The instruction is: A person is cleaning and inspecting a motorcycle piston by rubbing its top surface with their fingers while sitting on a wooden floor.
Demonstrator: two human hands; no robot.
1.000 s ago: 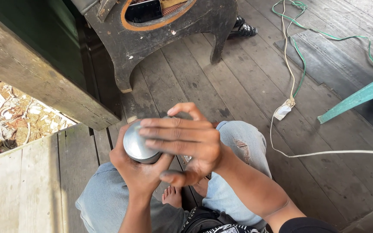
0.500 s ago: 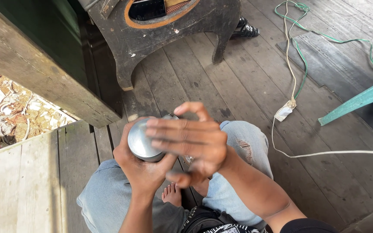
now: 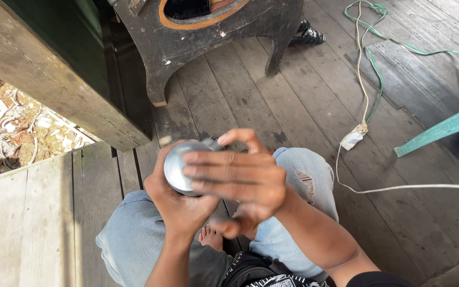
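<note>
Two hands on round metal tin [image 3: 179,167]: left hand [image 3: 179,204] cups underneath, right hand [image 3: 240,178] lies flat across top.

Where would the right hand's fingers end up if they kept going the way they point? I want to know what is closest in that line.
The right hand points its fingers toward the picture's left and already lies across the round metal object held in the left hand. That object comes first; depth is unclear.

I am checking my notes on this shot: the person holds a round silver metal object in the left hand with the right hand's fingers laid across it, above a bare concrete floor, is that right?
Not quite. In the head view, the floor is weathered wooden planks, not concrete. The rest stands: the left hand holds the round silver metal object, and the right hand lays its fingers across it.
</note>
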